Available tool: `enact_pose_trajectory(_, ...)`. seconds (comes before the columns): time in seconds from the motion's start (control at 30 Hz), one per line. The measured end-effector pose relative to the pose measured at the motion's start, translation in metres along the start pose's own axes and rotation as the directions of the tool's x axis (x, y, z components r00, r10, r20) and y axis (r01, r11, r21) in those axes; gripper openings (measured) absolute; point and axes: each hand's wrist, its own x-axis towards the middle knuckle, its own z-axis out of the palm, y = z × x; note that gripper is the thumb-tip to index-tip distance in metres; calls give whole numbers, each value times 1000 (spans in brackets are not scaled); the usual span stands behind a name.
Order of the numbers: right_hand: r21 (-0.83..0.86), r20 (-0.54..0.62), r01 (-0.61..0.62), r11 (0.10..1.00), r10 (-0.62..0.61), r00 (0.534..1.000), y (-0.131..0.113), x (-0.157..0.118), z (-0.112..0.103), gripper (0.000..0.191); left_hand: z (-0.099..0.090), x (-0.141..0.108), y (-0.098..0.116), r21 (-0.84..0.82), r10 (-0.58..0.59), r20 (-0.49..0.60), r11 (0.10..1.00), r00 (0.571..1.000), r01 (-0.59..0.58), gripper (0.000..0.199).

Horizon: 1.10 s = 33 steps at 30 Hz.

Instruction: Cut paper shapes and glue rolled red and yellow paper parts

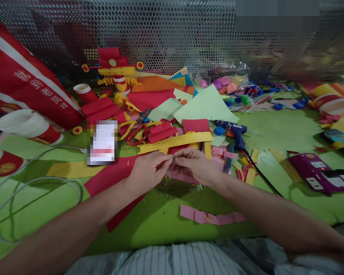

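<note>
My left hand [149,168] and my right hand [193,165] meet fingertip to fingertip above the near middle of the green table [160,225]. The fingers of both are pinched together around something too small to make out. Red paper [109,175] lies under and left of my left hand. Just beyond the hands, a yellow paper strip [177,142] crosses the pile of scraps. A folded pink strip [212,215] rests nearer the table's front edge.
Red-handled scissors [137,135], a phone [103,143] and a blue glue gun [236,131] lie beyond the hands. Paper cups [28,124] are at left, a purple device [318,173] at right. A cord runs from the glue gun toward the front right.
</note>
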Motion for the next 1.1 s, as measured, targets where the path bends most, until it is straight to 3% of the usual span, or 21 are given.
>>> enact_pose_trajectory(0.3,-143,-63,130,981,-140,988,1,-2,3,18,1,3,1,-157,-202,-3,967,979,199,11)
enact_pose_trajectory(0.5,-90,-32,119,989,-122,992,2,-1,3,27,-1,5,3,-226,-253,117,935,960,274,13)
enact_pose_trajectory(0.57,-79,-21,98,992,-100,995,3,0,2,27,-1,6,3,-350,-296,209,867,932,354,15)
enact_pose_trajectory(0.7,-51,-15,71,996,-72,997,3,0,1,26,-1,8,2,-556,-380,416,612,826,562,18)
enact_pose_trajectory(0.8,-17,-60,53,998,-54,997,1,0,3,26,-2,8,1,-588,-437,438,522,786,618,14)
enact_pose_trajectory(0.87,-1,-103,43,999,-43,994,-2,-1,4,27,-2,8,1,-565,-472,379,563,796,603,10)
enact_pose_trajectory(1.0,9,-153,40,999,-38,987,-5,-2,5,30,-6,9,0,-455,-456,183,746,871,486,19)
enact_pose_trajectory(1.1,1,-162,52,999,-51,985,-4,-2,5,28,-11,10,2,-453,-423,175,767,889,454,20)
